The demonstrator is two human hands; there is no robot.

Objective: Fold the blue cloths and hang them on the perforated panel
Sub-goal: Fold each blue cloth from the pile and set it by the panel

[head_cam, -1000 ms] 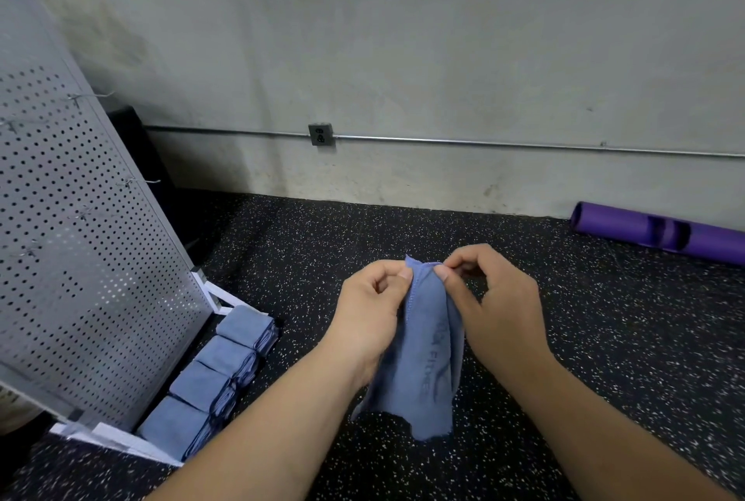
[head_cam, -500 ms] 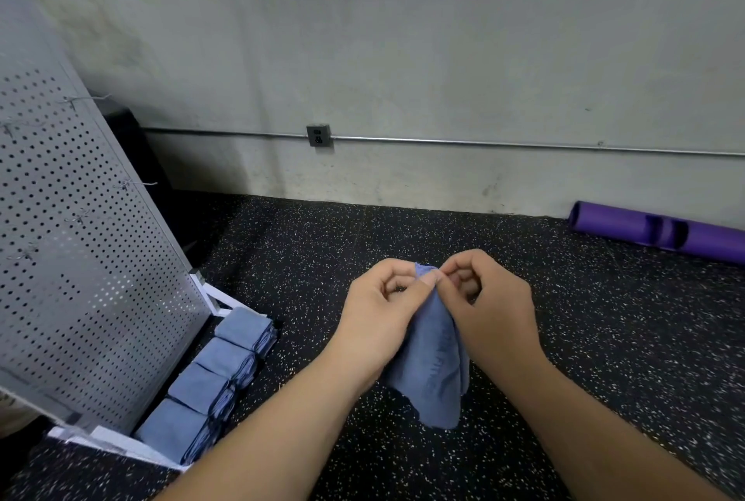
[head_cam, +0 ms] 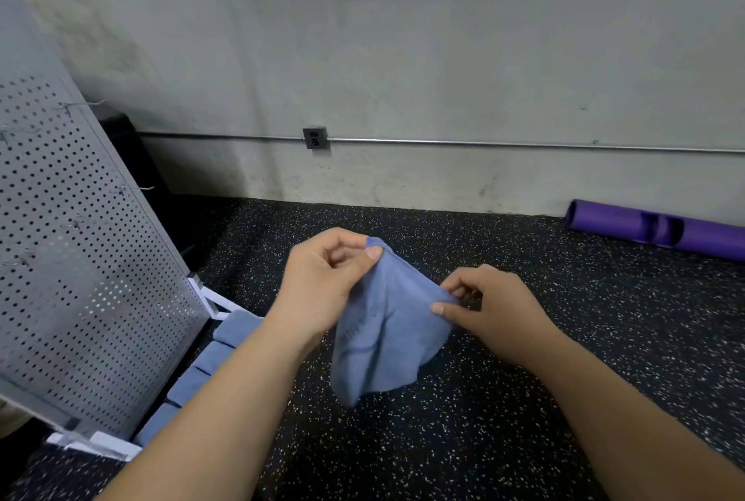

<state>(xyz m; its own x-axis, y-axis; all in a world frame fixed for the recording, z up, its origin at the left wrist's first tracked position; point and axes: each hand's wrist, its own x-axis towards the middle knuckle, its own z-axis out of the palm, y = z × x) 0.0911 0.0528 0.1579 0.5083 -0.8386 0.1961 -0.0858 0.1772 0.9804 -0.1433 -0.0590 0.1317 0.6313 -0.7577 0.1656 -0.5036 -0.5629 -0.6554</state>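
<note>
Hands are parting: half a second ago both were pinching one point of the blue cloth [head_cam: 383,339]; now the left hand [head_cam: 322,287] is gripping a top corner while the right hand [head_cam: 490,309] is pinching the edge lower down, drawing it taut. The cloth is hanging over the speckled floor [head_cam: 524,440], well apart from the perforated panel [head_cam: 80,258]. Likely squaring up the next fold; hanging is not yet starting.
</note>
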